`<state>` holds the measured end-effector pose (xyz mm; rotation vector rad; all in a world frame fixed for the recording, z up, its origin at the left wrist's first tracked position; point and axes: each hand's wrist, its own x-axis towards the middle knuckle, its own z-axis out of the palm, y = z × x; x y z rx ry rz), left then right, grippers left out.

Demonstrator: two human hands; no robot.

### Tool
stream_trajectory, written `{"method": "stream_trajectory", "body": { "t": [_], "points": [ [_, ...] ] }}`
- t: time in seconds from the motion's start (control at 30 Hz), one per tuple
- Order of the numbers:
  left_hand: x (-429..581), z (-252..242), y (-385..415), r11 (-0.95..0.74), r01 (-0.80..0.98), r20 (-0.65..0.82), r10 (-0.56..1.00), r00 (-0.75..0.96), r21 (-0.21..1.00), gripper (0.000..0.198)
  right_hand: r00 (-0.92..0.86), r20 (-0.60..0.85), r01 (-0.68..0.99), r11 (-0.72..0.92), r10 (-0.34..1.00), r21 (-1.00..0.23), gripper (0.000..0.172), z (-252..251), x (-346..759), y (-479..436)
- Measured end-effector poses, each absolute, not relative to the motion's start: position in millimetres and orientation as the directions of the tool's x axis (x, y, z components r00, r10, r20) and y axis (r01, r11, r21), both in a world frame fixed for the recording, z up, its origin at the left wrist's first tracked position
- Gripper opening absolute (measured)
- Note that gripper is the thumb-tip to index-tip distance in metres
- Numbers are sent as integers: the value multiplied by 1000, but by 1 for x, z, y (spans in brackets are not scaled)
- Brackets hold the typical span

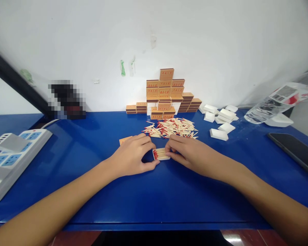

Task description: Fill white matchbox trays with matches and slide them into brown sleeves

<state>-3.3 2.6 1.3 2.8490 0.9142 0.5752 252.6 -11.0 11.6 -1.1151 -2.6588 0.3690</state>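
A small white matchbox tray (162, 159) filled with red-headed matches (160, 153) lies between my hands. My left hand (135, 153) holds its left end, thumb at the near side and fingers at the far side. At the right end, my right hand (186, 150) has its fingers curled in, with the fingertips on the plain ends of the matches; their exact grip is partly hidden. Behind my left hand shows part of an orange matchbox cover (125, 140). A loose heap of matches (177, 128) is spread just beyond both hands.
Stacked orange matchboxes (164, 91) stand against the wall. Several white trays (219, 134) lie at the right, near a tilted plastic bottle (272, 102) and a dark phone (295, 150). A power strip (17, 153) occupies the left of the blue table (154, 201).
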Motion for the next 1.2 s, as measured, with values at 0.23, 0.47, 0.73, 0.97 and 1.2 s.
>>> {"method": "stream_trajectory", "body": {
  "t": [0.23,0.47,0.73,0.97,1.2],
  "points": [
    [-4,1,3,-817,539,321,576,752,204,25,-687,77,667,670,722,-326,17,16,249,-14],
    [-4,1,3,-816,545,329,577,747,193,25,-698,96,640,678,710,-361,26,16,249,-16],
    [-6,5,4,-828,538,317,559,766,160,34,-708,105,624,689,698,-369,24,21,249,-18],
    [-42,38,23,-709,702,301,658,691,-62,55,-640,120,654,621,759,-433,29,19,254,-13],
    [-51,42,29,-600,800,10,800,600,17,27,-621,108,636,579,777,-510,25,16,257,-4]
  ]
}}
